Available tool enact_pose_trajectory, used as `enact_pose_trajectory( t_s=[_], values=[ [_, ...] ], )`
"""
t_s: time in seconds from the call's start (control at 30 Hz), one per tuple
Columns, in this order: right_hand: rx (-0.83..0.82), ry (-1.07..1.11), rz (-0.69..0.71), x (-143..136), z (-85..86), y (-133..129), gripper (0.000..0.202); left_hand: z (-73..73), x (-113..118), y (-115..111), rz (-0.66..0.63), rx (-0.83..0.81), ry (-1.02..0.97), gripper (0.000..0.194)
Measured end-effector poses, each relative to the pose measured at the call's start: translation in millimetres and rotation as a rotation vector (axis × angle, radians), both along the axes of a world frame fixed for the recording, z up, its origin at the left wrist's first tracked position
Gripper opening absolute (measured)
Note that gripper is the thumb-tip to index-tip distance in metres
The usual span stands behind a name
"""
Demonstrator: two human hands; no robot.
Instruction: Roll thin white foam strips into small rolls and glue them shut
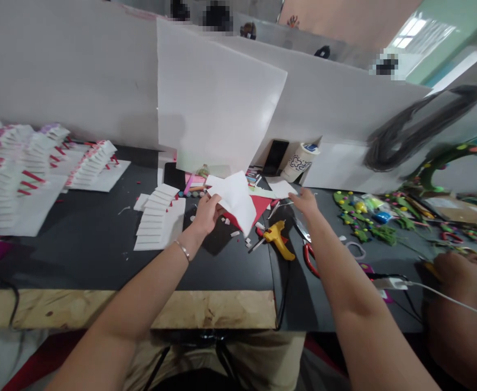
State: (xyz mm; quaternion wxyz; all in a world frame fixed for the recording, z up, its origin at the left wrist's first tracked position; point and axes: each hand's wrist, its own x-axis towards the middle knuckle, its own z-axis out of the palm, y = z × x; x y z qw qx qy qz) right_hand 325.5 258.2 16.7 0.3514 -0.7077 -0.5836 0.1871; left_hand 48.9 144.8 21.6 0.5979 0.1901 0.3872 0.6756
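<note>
My left hand pinches a creased sheet of white paper, held tilted above the black table. Farther right, the fingers of my right hand close on the corner of a smaller white card. Beneath the creased sheet lies a piece of red paper, partly covered. A yellow glue gun rests between my forearms, and red-handled scissors lie partly hidden by my right forearm. To the left, a fan of white card strips sits on a white sheet.
Finished-looking fanned card pieces stand at the left. A white board leans at the back, near a phone and a patterned paper roll. Green pom-pom decorations lie right, beside another person's hand. A white cable crosses there.
</note>
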Motion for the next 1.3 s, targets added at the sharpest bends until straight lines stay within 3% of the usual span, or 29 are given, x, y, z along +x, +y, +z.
enact_pose_trajectory(
  t_s=[0.1, 0.23, 0.3, 0.43, 0.6, 0.73, 0.83, 0.97, 1.07, 1.17, 1.3],
  values=[
    [0.036, 0.061, 0.058, -14, 2.4, -17, 0.054, 5.3, -9, -14, -0.025, -0.007, -0.011, 0.021],
    [-0.099, 0.435, 0.575, -62, 1.8, -61, 0.063, 10.9, -18, -30, -0.118, -0.057, -0.068, 0.032],
    [-0.176, 0.566, 0.683, -84, -0.8, -84, 0.055, 11.5, -25, -37, -0.153, -0.123, -0.068, 0.032],
    [-0.298, 0.63, 0.594, -108, -9.6, -120, 0.036, 6.3, -41, -52, -0.195, -0.168, -0.033, 0.025],
    [-0.198, 0.58, 0.414, -117, -18.2, -144, 0.033, -10.1, -53, -69, -0.274, -0.094, 0.127, 0.029],
    [-0.11, 0.61, 0.48, -115, -24.4, -153, 0.028, -26.8, -57, -75, -0.268, -0.154, 0.19, 0.027],
    [-0.152, 0.686, 0.529, -107, -29.0, -158, 0.023, -35.3, -61, -76, -0.249, -0.192, 0.159, 0.019],
    [-0.235, 0.778, 0.56, -95, -29.0, -163, 0.014, -33.9, -63, -79, -0.369, -0.178, 0.153, 0.014],
    [-0.207, 0.752, 0.588, -91, -27.1, -164, 0.011, -27.4, -60, -79, -0.409, -0.162, 0.134, 0.016],
    [-0.055, 0.679, 0.543, -91, -27.6, -165, 0.015, -24.0, -57, -78, -0.327, -0.156, 0.051, 0.034],
    [0.181, 0.58, 0.433, -97, -29.3, -170, 0.028, -23.2, -54, -80, -0.279, -0.175, -0.117, 0.029]
  ],
)
